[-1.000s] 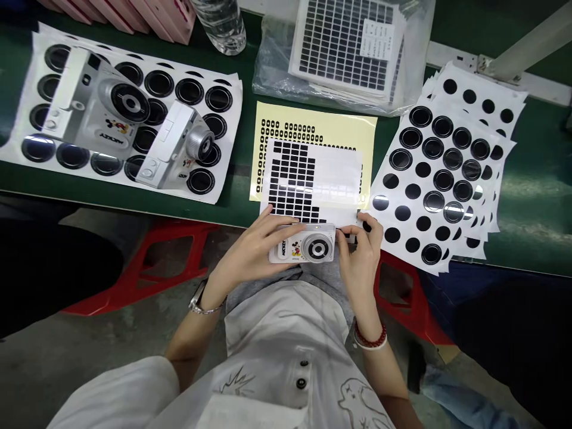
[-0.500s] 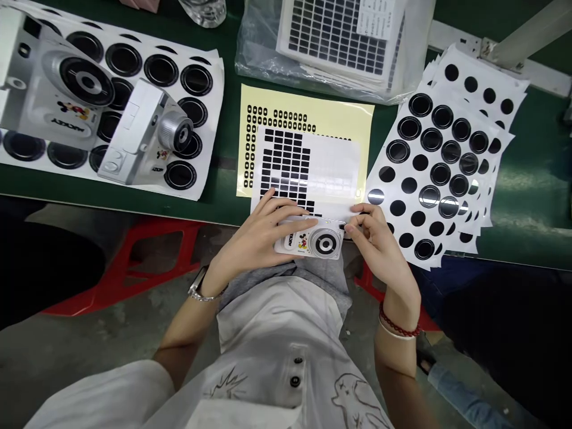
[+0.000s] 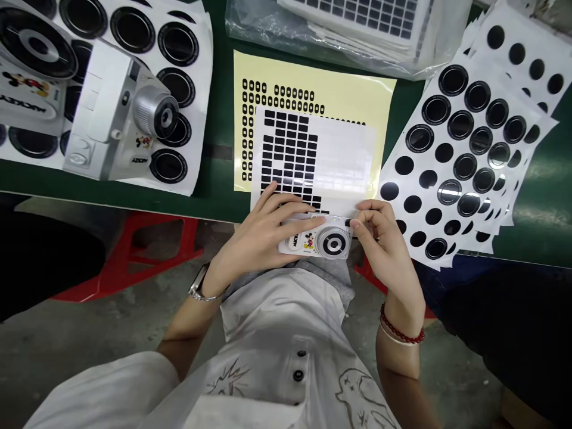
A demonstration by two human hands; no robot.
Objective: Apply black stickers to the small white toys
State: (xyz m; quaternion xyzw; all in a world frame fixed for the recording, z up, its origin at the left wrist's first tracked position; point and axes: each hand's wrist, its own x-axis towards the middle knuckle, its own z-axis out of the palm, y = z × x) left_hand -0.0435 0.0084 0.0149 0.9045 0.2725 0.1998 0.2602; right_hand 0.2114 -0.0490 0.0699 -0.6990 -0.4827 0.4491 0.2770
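Note:
A small white camera (image 3: 334, 243) with a silver lens ring and a cartoon mouse print lies at the table's front edge. My left hand (image 3: 263, 229) is wrapped over its left part, fingers along its top side. At the camera's right end, my right hand (image 3: 379, 235) pinches a small black piece (image 3: 349, 223) against the corner. Just behind the camera lies a white sheet of black rectangular stickers (image 3: 342, 161), partly bare on its right side. Beneath that sheet is a yellow sheet (image 3: 313, 70) with small black ring-shaped stickers.
Two larger white cameras, one a toy-like body (image 3: 100, 107), rest on a sheet of round black stickers (image 3: 196, 119) at left. Fanned sheets of black circles (image 3: 429, 161) lie at right. A plastic bag (image 3: 268, 27) of sheets is behind. Red stools (image 3: 129, 256) stand below the table.
The view has moved closer to the table, so the sheets and cameras look larger. Both hands keep their hold at the small camera, with little change in pose.

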